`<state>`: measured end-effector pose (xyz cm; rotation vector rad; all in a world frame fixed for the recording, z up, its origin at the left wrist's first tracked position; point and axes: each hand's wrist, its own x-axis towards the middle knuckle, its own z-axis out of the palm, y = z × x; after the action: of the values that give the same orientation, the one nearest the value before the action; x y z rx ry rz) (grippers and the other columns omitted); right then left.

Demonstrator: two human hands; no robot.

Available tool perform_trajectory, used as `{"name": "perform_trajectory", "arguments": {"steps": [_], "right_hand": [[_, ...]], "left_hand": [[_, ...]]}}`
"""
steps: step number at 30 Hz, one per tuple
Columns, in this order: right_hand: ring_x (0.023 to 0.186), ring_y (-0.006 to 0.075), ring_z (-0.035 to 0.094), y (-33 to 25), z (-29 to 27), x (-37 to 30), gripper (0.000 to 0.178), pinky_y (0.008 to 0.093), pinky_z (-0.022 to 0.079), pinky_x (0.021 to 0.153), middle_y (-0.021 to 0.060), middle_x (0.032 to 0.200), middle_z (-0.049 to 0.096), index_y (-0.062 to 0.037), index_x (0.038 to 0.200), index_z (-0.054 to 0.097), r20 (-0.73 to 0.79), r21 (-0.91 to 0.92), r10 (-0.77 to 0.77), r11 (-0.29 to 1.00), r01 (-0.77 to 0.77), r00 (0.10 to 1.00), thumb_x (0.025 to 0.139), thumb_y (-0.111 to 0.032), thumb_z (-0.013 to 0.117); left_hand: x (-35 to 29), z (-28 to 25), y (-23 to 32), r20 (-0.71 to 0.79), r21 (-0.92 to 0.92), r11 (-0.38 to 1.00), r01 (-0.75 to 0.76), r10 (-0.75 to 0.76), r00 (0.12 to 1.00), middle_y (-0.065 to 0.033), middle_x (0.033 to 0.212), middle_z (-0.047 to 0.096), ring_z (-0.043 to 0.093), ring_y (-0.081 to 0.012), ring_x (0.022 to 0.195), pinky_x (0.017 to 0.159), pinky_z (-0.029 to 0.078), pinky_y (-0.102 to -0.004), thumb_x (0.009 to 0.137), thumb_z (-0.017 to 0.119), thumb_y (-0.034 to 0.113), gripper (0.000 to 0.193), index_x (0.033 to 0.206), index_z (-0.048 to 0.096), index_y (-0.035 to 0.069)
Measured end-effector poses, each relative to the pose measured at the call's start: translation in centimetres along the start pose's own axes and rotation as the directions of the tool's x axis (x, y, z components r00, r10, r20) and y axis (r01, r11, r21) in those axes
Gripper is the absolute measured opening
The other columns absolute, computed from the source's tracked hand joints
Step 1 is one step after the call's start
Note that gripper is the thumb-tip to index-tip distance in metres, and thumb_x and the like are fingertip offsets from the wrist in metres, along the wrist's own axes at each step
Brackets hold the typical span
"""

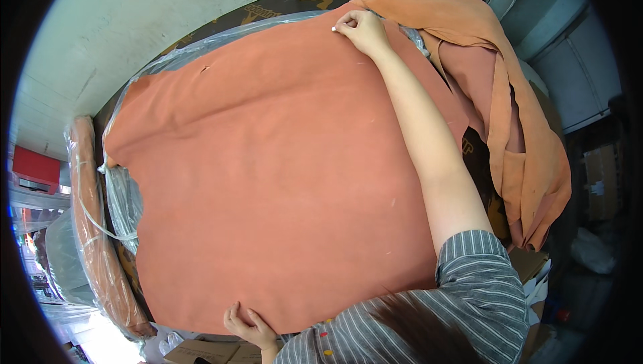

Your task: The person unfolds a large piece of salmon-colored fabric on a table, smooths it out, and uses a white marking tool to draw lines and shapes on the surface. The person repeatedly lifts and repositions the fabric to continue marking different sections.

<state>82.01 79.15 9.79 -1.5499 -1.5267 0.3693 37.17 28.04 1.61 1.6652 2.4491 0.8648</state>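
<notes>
Right hand [362,29] at top centre pinched a small white bit, probably chalk [334,29], on the orange hide [268,163]. Left hand [249,326], fingers spread, pressed its bottom edge.

Terracotta-orange hide [268,156]; lighter orange hide pile [516,116]; grey-white striped shirt [469,297]; red box [35,166]; pale green wall [134,22].

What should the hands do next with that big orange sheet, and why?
Probably the right hand, which pinches something small and white at the far edge of the orange sheet, should press that edge down and smooth it outward. The left hand already rests on the near edge, and the sheet lies mostly flat, with soft creases near the top left.
</notes>
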Motion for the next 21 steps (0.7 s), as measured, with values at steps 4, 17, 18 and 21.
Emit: {"name": "perform_trajectory", "arguments": {"steps": [4, 17, 18, 21], "right_hand": [[0.071, 0.0108, 0.064, 0.7, 0.2, 0.3, 0.019, 0.0301, 0.05, 0.063, 0.0034, 0.074, 0.069, -0.0047, 0.082, 0.074, -0.076, -0.179, -0.099, 0.98, 0.084, 0.992, 0.079, -0.022, 0.079], [0.079, 0.0076, 0.065, -1.2, -6.1, -24.8, 0.01, 0.0268, 0.054, 0.07, 0.0033, 0.087, 0.07, -0.0026, 0.087, 0.066, 0.247, 0.287, 0.329, 0.874, -0.393, 0.911, 0.09, -0.01, 0.073], [0.079, 0.0075, 0.065, -1.2, -5.8, -25.8, 0.012, 0.0268, 0.053, 0.069, 0.0037, 0.087, 0.07, -0.0023, 0.085, 0.066, 0.234, 0.23, 0.304, 0.905, -0.357, 0.923, 0.089, -0.01, 0.075], [0.073, 0.0069, 0.061, -1.8, -5.1, -26.8, 0.014, 0.0263, 0.05, 0.065, 0.0041, 0.08, 0.067, -0.0016, 0.083, 0.065, 0.146, 0.037, 0.288, 0.954, -0.296, 0.946, 0.086, -0.01, 0.076]], "left_hand": [[0.2, 0.2, 0.0, 0.01, 0.031, 0.999, 0.007, -0.007, 1.0, -0.0174, 0.125, 0.052, 0.046, -0.0348, 0.121, 0.105, 0.036, -0.0493, 0.095, 0.06, 0.018, 0.034, 0.124, 0.059, 0.001], [0.1, 0.2, -0.2, 0.009, -0.011, 1.0, 0.0, 0.0, 1.0, -0.0179, 0.127, 0.054, 0.048, -0.0348, 0.122, 0.105, 0.037, -0.0487, 0.095, 0.06, 0.016, 0.032, 0.123, 0.061, 0.0], [0.0, 0.2, -0.4, 0.001, -0.009, 1.0, -0.007, 0.007, 1.0, -0.0179, 0.127, 0.054, 0.048, -0.0347, 0.122, 0.105, 0.037, -0.0486, 0.095, 0.06, 0.016, 0.032, 0.123, 0.061, 0.0], [0.1, 0.2, -0.3, -0.008, -0.009, 1.0, -0.018, 0.018, 1.0, -0.0176, 0.127, 0.054, 0.048, -0.034, 0.121, 0.105, 0.037, -0.0477, 0.096, 0.06, 0.018, 0.032, 0.124, 0.062, 0.001]]}}
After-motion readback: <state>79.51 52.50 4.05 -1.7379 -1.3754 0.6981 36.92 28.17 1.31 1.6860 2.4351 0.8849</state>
